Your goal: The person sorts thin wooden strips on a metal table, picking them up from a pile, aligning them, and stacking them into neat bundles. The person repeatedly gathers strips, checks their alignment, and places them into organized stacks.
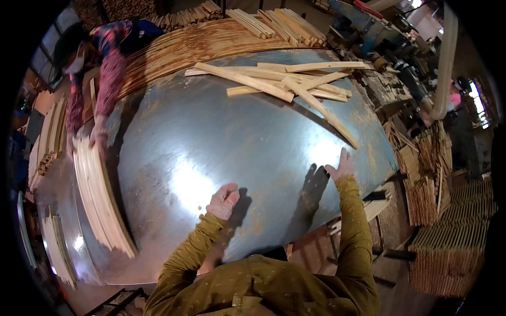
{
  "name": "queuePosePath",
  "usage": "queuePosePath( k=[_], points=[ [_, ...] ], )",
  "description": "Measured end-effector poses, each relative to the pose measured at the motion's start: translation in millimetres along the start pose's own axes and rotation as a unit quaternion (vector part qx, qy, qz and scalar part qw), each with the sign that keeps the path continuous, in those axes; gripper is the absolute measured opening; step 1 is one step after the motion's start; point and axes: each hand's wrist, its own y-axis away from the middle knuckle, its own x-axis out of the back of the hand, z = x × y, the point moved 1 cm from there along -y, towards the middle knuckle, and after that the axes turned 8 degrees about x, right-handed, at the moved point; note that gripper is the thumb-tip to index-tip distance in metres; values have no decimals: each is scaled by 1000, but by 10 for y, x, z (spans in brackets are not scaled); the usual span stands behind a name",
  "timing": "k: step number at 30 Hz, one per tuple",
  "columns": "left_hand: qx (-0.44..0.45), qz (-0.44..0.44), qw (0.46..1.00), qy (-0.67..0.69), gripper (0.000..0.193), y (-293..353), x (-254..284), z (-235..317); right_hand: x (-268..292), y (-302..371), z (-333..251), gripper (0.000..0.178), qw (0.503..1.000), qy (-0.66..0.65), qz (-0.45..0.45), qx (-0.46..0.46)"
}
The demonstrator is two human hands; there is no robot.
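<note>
The person's two hands over a metal worktop (158, 131). The left hand (223, 201), above the near middle of the surface, has its fingers curled narrowly inward; whether it is fully closed cannot be told. The right hand (343, 166), near the right edge, is spread wide with the thumb apart, its fingertips just beside the near end of a slanting wooden slat (324, 115); contact cannot be judged.

From left to right: a stack of pale curved slats (48, 139) stands at the far left, with a smaller bundle of slats (58, 247) below it. Next, a co-worker (110, 68) in a patterned top and a face mask leans in, gripping the upper end of a long, curved bundle of strips (100, 189). Behind the worktop runs a broad, streaked wooden surface (179, 47), with short lengths of timber (284, 26) at its far end. On the far right part of the worktop lies a loose, crisscrossed pile of slats (263, 81), to which the slanting slat belongs. Beyond are machinery (400, 63), a pale ribbed hose (447, 58) and, lower right, tightly ranked wooden sticks (448, 258).
</note>
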Motion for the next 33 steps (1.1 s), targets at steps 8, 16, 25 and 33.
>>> queuePosePath(
  k=[8, 16, 25, 33],
  points=[
    [-27, 91, 982, -166, 55, -2505, -634, 1854, -382, -2090, 992, 85, 981, -33, -133, 136],
    [-160, 257, 720, -624, 60, -5161, -1399, 3164, 193, -1929, 1450, 56, 927, -271, 81, 244],
    [-52, 109, 749, -652, 75, -5446, -1718, 2660, 1054, -3406, 862, 51, 925, -319, 188, 81],
    [45, 67, 709, -700, 83, -3626, -1286, 2023, -75, -3717, 482, 66, 959, -144, 9, 243]
  ],
)
